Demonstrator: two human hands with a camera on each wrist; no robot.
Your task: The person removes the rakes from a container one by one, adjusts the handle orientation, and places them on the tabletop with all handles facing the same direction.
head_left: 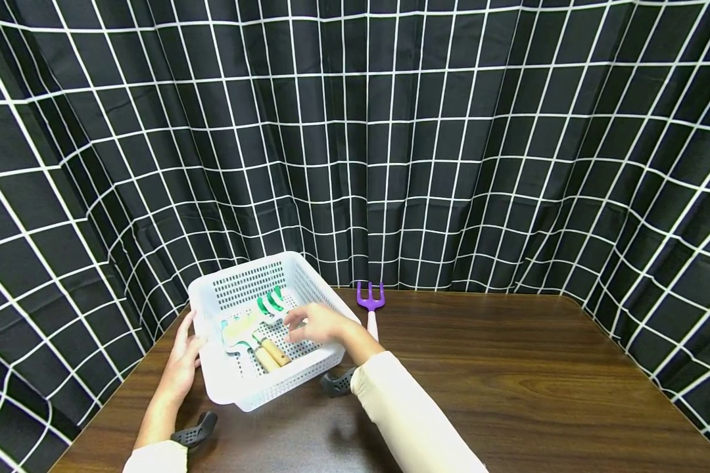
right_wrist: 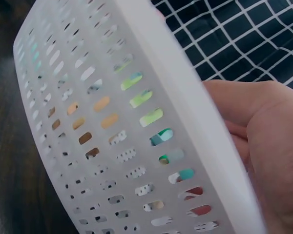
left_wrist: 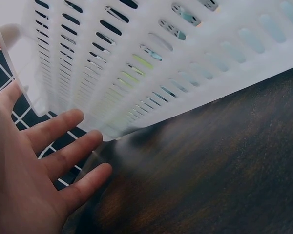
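Where the head view looks down, your basket (head_left: pixel 296 380) sits at the left part of the table (head_left: pixel 509 368), turned at an angle. Your left hand (head_left: pixel 181 358) is at its left side, touching near the rim, with the fingers extended. Your right hand (head_left: pixel 322 322) reaches over the right rim into the basket, fingers bent and pointing down — whether they grip anything, you cannot tell from here. Two wooden handles (head_left: pixel 267 359) lie side by side near your fingertips, with green tines (head_left: pixel 270 303) farther back. Just beyond the right rim is a purple fork (head_left: pixel 371 302) with a pale handle, and behind everything hangs a black curtain (head_left: pixel 449 164) with white grid lines.

On your left wrist view, three fingers are straight and spread beside the basket's slotted wall, rather than curled round it. Dark table shows below, and green and yellow patches show through the slots.

From your right wrist, the basket's wall fills much of the view — your hand is behind the rim, its fingertips hidden. Tan, green and red patches show through the slots.
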